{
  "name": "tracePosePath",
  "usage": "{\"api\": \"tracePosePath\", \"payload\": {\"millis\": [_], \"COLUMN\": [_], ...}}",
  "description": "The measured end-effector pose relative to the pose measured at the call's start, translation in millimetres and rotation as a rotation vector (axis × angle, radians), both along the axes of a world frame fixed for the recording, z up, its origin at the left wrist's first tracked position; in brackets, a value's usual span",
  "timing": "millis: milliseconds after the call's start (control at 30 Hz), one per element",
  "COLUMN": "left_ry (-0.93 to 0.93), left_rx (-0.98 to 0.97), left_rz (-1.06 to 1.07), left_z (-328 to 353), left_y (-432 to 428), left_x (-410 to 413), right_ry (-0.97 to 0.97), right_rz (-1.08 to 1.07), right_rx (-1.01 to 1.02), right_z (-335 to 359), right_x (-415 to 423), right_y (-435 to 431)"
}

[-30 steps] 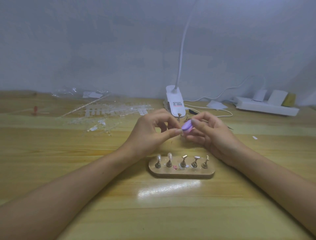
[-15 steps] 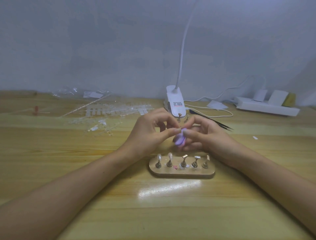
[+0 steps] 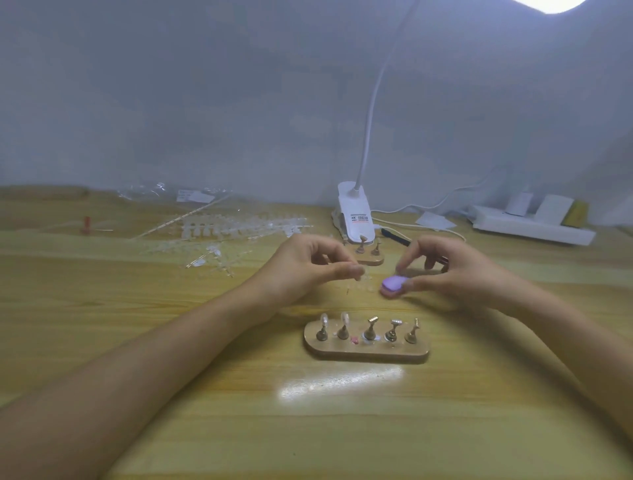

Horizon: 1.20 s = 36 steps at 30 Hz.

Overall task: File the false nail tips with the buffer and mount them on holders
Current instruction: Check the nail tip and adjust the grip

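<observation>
Hands have parted: right hand (image 3: 455, 274) grip pinches the purple oval buffer (image 3: 392, 284) down at the wooden surface (image 3: 205, 394); left hand (image 3: 308, 270) grip narrow, contents indiscernible. Filing likely done.

Your frame is dim, with a bluish cast. Visible source: the lamp head (image 3: 548, 4), blown out at the far top right. It leaves a glare patch (image 3: 342, 380) on the near worktop (image 3: 171, 428). Focus is soft throughout; left hand (image 3: 308, 267) and right hand (image 3: 455, 270) look smeared. Wall (image 3: 205, 102) shows blocky noise; far worktop edge bows.
</observation>
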<state>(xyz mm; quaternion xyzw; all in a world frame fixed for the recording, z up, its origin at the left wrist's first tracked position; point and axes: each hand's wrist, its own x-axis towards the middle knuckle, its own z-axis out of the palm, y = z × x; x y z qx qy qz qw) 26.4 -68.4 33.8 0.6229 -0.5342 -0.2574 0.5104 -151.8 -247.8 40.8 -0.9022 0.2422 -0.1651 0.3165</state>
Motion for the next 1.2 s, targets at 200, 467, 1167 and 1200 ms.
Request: {"api": "tracePosePath", "payload": {"millis": [200,467,1167,1200], "left_ry": [0.011,0.069,-0.405,-0.370], "left_rx": [0.006,-0.135,0.050,0.026], "left_rz": [-0.071,-0.116,-0.031,-0.022], "left_z": [23.4,59.8,-11.7,-14.2], "left_y": [4.8,23.4,32.8,32.4], "left_x": [-4.4,-10.7,-28.9,-31.1], "right_ry": [-0.283,-0.568,-0.418,-0.404], "right_rz": [0.343,0.259,0.096,0.108], "right_rx": [-0.025,-0.202,0.040,0.043], "right_z": [26.9,52.0,-4.6,-7.9], "right_x": [4.9,5.3,-44.5,-45.4], "right_y": [46.2,96.2,81.1,81.5]}}
